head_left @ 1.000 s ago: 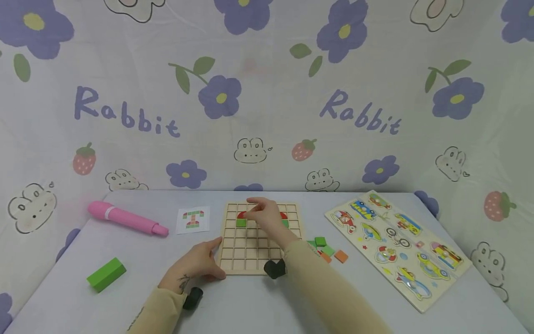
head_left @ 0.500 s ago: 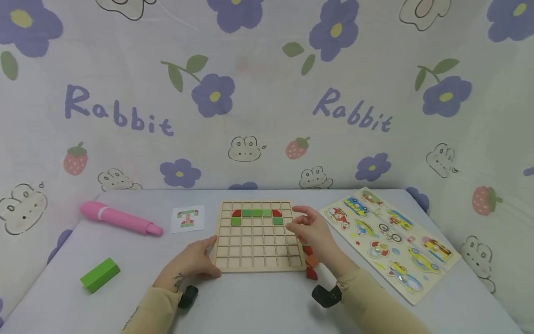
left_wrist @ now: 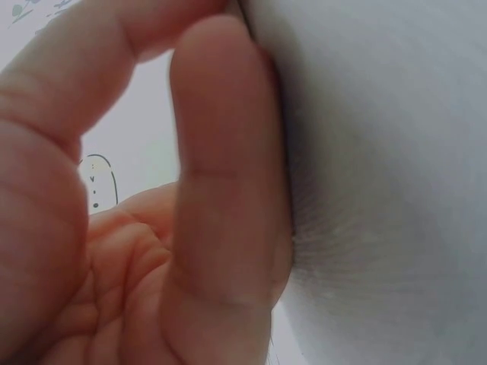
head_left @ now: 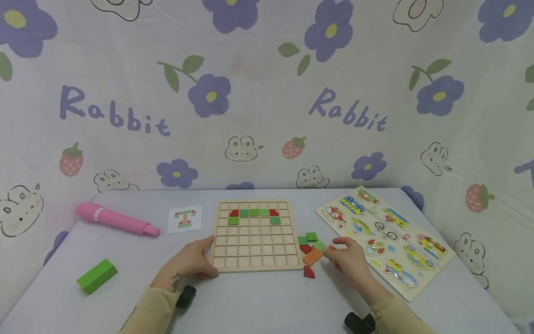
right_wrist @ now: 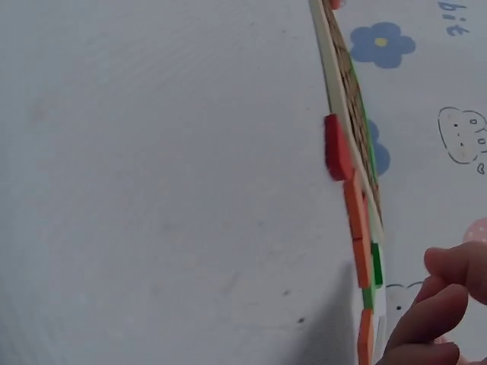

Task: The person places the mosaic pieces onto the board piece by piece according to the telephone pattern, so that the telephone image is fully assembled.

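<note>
A wooden grid board [head_left: 254,241] lies on the table. Along its upper part, red quarter-round pieces [head_left: 274,213] and green squares [head_left: 254,212] sit in the cells. My left hand [head_left: 189,260] rests against the board's left edge, thumb at the near corner; its straight finger [left_wrist: 221,175] fills much of the left wrist view. To the board's right lies a cluster of loose pieces, among them a dark green square [head_left: 311,237], an orange piece [head_left: 313,256] and a red quarter-round [head_left: 308,272]. Just right of these hovers my right hand [head_left: 352,260], fingertips over another orange piece [right_wrist: 367,334], holding nothing.
A pattern card [head_left: 184,219] lies left of the board. Farther left are a pink microphone-shaped object [head_left: 117,220] and a green block [head_left: 97,276]. A vehicle picture puzzle [head_left: 385,243] lies close to the right hand. A printed cloth [head_left: 258,111] hangs behind the table.
My right hand has left the board and moved right and nearer, to the loose pieces. The green row it covered earlier now shows. My left hand keeps its place at the board.
</note>
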{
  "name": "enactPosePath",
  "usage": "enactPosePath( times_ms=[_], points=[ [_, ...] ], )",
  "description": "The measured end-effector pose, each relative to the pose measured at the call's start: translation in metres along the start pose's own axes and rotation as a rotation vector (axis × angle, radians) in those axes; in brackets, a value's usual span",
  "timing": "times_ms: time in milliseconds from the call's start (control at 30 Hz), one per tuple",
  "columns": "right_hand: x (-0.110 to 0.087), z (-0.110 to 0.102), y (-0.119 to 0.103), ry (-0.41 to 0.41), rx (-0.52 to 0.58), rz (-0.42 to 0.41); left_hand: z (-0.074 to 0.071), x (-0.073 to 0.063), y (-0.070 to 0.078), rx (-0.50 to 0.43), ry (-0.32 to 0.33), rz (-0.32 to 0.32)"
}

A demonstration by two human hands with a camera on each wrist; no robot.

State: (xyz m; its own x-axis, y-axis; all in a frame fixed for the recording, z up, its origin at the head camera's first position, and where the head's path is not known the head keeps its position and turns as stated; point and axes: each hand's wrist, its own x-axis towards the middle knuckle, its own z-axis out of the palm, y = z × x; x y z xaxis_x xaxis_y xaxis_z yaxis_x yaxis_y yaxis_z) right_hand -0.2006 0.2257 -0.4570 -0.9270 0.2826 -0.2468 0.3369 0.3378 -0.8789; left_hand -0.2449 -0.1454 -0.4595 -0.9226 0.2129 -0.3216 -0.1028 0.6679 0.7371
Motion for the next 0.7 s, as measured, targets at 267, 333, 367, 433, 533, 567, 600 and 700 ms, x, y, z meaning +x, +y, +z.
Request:
enactPosePath(
  times_ms=[267,333,367,433,533,567,600,700],
  points=[
    [0.0031,0.0007,0.0093,0.009,-0.102,0.059,0.0006,0.0003,-0.001,-0.015,-0.003,-0.005],
    [0.0046,0.0013,0.0106,0.012,-0.124,0.059,0.0007,0.0006,-0.0011,-0.02,-0.003,-0.003],
    [0.0051,0.0014,0.0109,0.012,-0.137,0.061,0.0007,0.0009,-0.0012,-0.018,-0.002,-0.003],
    [0.0057,0.0015,0.011,0.01,-0.158,0.065,0.0006,0.0009,-0.0013,-0.012,-0.005,0.003],
    [0.0066,0.0011,0.0106,0.006,-0.187,0.078,0.0006,0.0017,-0.0017,-0.007,-0.007,0.005],
    [0.0068,0.0008,0.0101,0.004,-0.193,0.083,0.0007,0.0021,-0.0018,-0.004,-0.007,0.006],
    [0.007,0.0006,0.0097,0.003,-0.196,0.086,0.0007,0.0024,-0.002,-0.005,-0.007,0.008],
    [0.0076,-0.0003,0.0078,-0.001,-0.203,0.099,0.0006,0.0029,-0.002,-0.006,-0.006,0.007]
  ],
)
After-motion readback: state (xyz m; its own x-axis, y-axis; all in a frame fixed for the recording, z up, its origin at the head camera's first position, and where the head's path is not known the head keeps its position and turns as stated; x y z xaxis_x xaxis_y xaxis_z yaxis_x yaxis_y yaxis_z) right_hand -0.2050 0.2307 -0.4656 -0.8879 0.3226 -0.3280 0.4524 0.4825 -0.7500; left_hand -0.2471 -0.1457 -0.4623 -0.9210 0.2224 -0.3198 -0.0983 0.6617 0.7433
